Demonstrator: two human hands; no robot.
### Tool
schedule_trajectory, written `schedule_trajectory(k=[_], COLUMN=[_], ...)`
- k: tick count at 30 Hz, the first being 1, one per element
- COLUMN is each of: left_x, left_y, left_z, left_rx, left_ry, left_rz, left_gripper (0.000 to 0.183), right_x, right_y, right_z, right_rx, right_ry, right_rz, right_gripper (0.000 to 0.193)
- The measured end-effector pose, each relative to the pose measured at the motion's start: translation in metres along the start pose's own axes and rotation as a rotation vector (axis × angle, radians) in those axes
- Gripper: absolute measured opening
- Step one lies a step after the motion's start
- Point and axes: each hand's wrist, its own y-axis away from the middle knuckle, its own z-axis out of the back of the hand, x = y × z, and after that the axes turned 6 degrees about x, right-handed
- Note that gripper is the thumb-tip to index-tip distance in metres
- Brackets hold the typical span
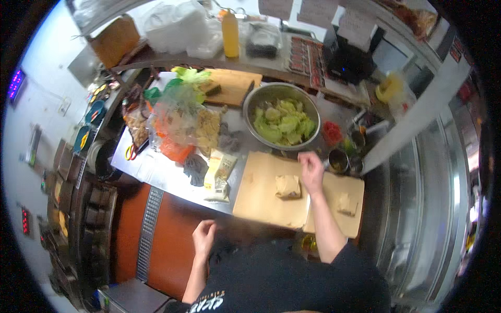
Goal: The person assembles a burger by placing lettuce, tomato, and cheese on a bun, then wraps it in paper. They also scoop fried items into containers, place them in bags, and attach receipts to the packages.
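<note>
My right hand (312, 169) is over the brown cutting board (258, 182), its fingers bent together; whatever they hold, if anything, is hidden. Left of it on the board sits a small block-shaped thing in tan wrapping (288, 186). A similar tan piece (346, 203) lies on a second brown board (336, 185) to the right, past my right forearm. My left hand (204, 237) is near my body, off the counter's front edge, with its fingers curled in and nothing visible in them. A steel bowl (249, 127) of torn lettuce (284, 122) stands beyond the boards.
A yellow-and-white packet (219, 172), a dark cloth (195, 169) and clear plastic bags (175, 112) lie left of the board. Scissors (130, 152) rest at the counter's left edge. Small metal containers (338, 160) stand right of the bowl. A yellow squeeze bottle (230, 34) is on the shelf.
</note>
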Motion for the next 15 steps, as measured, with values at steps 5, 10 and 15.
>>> schedule_trajectory(k=[5, 10, 15], left_x=[-0.017, -0.039, 0.012], left_y=[-0.094, -0.140, -0.106], left_z=[0.006, 0.027, 0.061], left_rx=[0.429, 0.583, 0.488], left_ry=[-0.431, -0.206, -0.150], left_rz=[-0.371, -0.538, -0.085], left_gripper=[0.023, 0.021, 0.035], right_x=[0.049, 0.074, 0.053], right_y=[-0.010, 0.064, 0.141], right_z=[0.000, -0.069, -0.182], right_rx=[-0.139, 0.113, 0.898], right_ry=[0.012, -0.129, -0.317], right_rz=[-0.208, -0.207, -0.541], right_gripper=[0.016, 0.016, 0.023])
